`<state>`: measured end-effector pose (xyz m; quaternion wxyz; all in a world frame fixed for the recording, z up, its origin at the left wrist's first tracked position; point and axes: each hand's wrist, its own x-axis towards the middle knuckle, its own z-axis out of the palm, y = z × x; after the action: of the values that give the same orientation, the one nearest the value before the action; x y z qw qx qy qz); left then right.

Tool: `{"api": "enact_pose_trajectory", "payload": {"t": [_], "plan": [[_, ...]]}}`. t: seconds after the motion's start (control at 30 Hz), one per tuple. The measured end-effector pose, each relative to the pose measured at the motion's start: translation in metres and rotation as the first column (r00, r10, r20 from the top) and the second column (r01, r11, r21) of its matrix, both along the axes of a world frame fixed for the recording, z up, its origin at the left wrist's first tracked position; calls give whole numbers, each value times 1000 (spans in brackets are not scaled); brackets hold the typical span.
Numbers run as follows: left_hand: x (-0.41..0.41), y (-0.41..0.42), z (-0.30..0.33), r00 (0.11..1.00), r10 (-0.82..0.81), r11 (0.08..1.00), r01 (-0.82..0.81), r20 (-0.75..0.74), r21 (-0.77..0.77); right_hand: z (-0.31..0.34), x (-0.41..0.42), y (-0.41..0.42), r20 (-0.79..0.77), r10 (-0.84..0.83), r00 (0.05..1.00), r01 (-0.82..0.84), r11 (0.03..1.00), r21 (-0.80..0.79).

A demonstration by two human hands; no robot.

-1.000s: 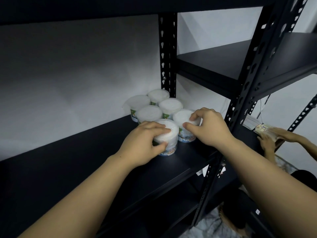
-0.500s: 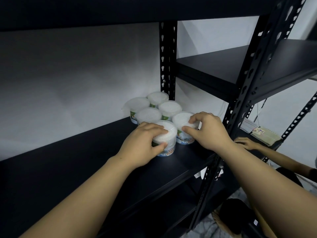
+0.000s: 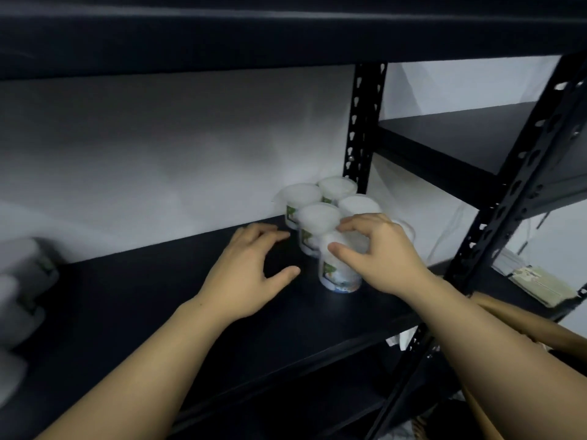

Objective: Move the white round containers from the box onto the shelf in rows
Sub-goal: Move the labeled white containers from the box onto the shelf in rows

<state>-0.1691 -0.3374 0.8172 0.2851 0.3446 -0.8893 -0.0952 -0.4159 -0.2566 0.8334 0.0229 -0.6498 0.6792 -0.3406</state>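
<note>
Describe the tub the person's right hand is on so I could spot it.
Find the black shelf, then the cluster of white round containers by its rear upright post. The front container is nearest the shelf edge, and alone has the right hand curled over its lid.

The place was a storeroom or stockroom: black boltless steel shelving [image 3: 317,312] with perforated uprights [image 3: 362,122] stood against a bare white wall [image 3: 143,169], holding identical white round containers [image 3: 317,217] grouped together.

Containers [image 3: 318,217] cluster on the shelf [image 3: 158,300] beside its rear post [image 3: 362,128].
</note>
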Motion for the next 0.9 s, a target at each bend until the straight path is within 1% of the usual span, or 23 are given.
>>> {"api": "enact_pose_trajectory", "payload": {"t": [0.13,0.27,0.37,0.53,0.63,0.73,0.83,0.9], "plan": [[74,11,2,987,156,988,-156,31,19,-3,57,-19,-27,175,984,-174,984,47],[150,35,6,945,303,953,-301,127,-29,-3,126,-34,-60,366,929,-360,928,94],[202,58,10,899,414,910,-408,140,-76,-3,182,-42,-63,503,862,-495,862,114],[284,95,13,802,589,808,-584,101,-76,-2,268,-49,-52,700,713,-681,708,187],[324,113,11,734,675,738,-673,79,-50,-2,310,-51,-53,768,638,-744,633,213],[354,123,7,664,744,667,-744,75,-21,-6,345,-51,-52,809,586,-779,580,239],[372,124,1,609,785,610,-792,116,32,-9,374,-52,-62,830,555,-795,551,254],[380,120,-2,589,792,587,-807,158,66,-11,389,-55,-73,836,544,-798,542,263]]}}
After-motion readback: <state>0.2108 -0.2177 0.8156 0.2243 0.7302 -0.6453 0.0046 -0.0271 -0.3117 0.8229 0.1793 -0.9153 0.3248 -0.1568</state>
